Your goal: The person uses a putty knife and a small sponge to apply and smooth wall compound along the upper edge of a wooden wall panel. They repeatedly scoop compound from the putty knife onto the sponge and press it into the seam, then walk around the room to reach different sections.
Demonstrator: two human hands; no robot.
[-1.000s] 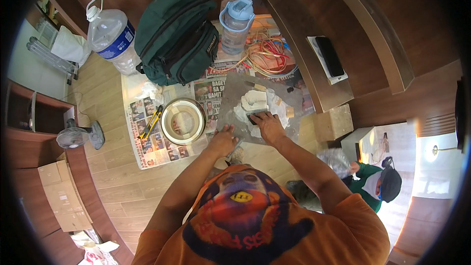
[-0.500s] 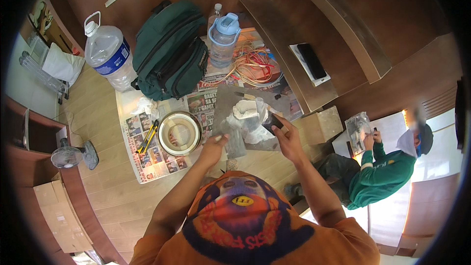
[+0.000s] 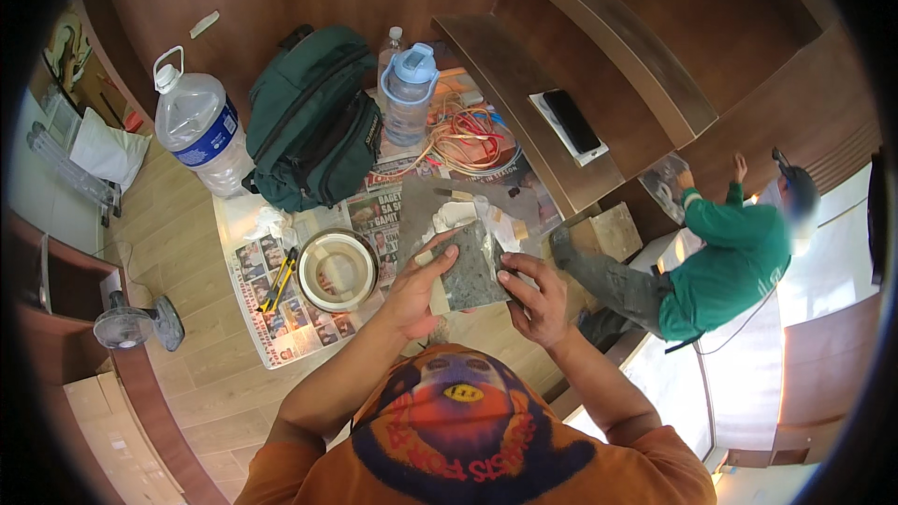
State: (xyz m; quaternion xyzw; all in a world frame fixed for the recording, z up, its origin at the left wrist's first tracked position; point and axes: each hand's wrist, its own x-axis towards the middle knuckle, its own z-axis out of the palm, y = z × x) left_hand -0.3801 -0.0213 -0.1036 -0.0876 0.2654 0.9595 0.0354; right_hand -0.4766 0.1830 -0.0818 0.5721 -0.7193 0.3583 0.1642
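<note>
My left hand is closed on a flat, grey, speckled square plate, its thumb lying on the upper face. At the plate's right edge, the curled fingers of my right hand grip a dark, flat tool whose kind I cannot make out. Behind the plate, a whitish lump in clear plastic rests on a grey board, partly covered by the plate and my hands. Left of my left hand stands a round, open tub with a pale rim.
Newspaper lies under yellow-and-black cutters, a green backpack, a blue-lidded bottle and tangled wires. A large water jug stands left. At right are a phone on a ledge and a co-worker in green.
The grey plate has come up and turned its broad face into view. Both hands have drawn together over it. The co-worker has shifted and raised a hand.
</note>
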